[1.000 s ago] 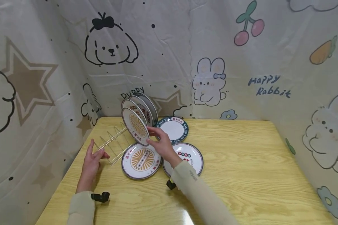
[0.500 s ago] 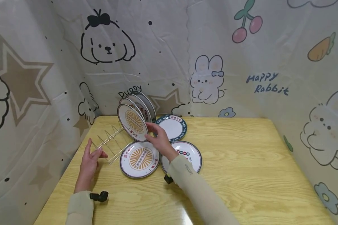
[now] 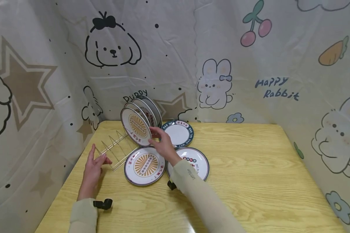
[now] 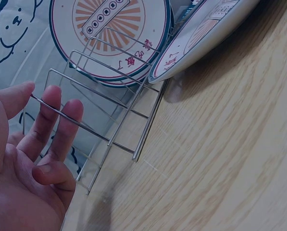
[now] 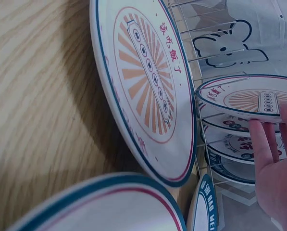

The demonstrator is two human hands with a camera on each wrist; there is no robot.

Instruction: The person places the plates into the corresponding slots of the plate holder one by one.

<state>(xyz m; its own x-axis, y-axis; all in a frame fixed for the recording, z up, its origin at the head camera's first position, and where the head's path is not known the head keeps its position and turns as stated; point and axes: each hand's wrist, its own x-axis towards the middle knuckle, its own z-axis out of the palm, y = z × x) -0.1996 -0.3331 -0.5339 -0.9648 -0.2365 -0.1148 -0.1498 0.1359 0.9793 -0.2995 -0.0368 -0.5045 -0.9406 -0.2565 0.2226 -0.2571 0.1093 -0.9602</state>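
Note:
My right hand (image 3: 164, 145) holds a white sunburst plate (image 3: 136, 127) by its right edge, thumb at the front face and fingers behind. That plate stands tilted in a wire plate rack (image 4: 149, 123). Behind it more plates (image 3: 156, 108) stand in the rack, partly hidden. My left hand (image 3: 93, 173) grips the rack's near end wire between thumb and fingers, as the left wrist view shows. A second sunburst plate (image 3: 145, 166) lies beside the rack, below the right hand.
A plate with coloured dots (image 3: 202, 166) lies under the right forearm, partly covered. Behind it lies a green-rimmed plate (image 3: 176, 134). The wooden table (image 3: 250, 174) extends right. A printed curtain (image 3: 169, 48) hangs at the back and sides.
Over the last second the right hand and its plate have shifted slightly left and back, and the plate leans closer to those behind. The left hand keeps its grip on the rack.

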